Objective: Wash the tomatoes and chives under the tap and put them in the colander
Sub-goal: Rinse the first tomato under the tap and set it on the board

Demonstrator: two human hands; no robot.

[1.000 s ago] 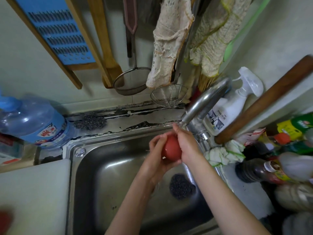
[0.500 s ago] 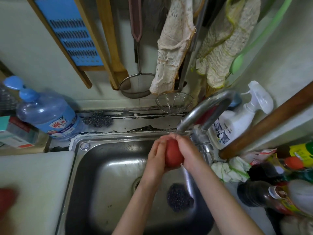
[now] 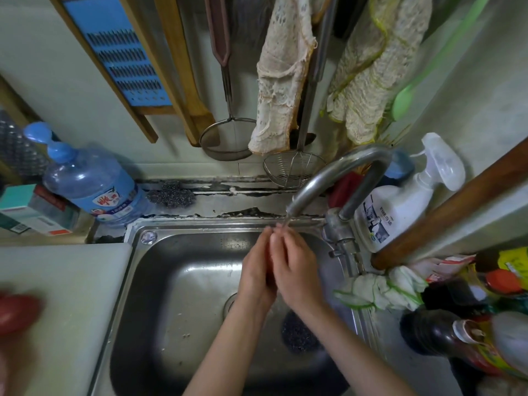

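Both hands meet over the steel sink (image 3: pixel 177 281), just under the tap (image 3: pixel 328 178). The left hand (image 3: pixel 255 272) and right hand (image 3: pixel 298 270) are cupped palm to palm around the tomato (image 3: pixel 267 267), fingers wrapped over it so that only a thin red sliver shows between them. The thin water stream (image 3: pixel 286 221) lands on the fingertips at the hands' 12 o'clock.

To do this rinse well, I judge the palms should open slightly so water reaches the skin rather than the knuckles, and the fruit should be rolled so every side passes under the stream. The grip wants to be light: a wet tomato is slippery and bruises if squeezed.

Room is tight on one side. The tap body and the spray bottle (image 3: pixel 400 201) sit close at the hands' 2 o'clock. A cloth (image 3: pixel 380 287) and crowded sauce bottles (image 3: pixel 457 338) stand at 3 to 4 o'clock. The basin lies open toward 9 o'clock. A steel scourer (image 3: pixel 300 332) lies at 6 o'clock beside the drain (image 3: pixel 231 302), where a dropped fruit would probably roll.

A second tomato (image 3: pixel 17 312), blurred, rests on the white cutting board (image 3: pixel 63 281) at 8 o'clock, past the sink's left rim. Neither colander nor chives are in view, so the carry-out direction cannot be told; leftward over the rim looks the least obstructed.
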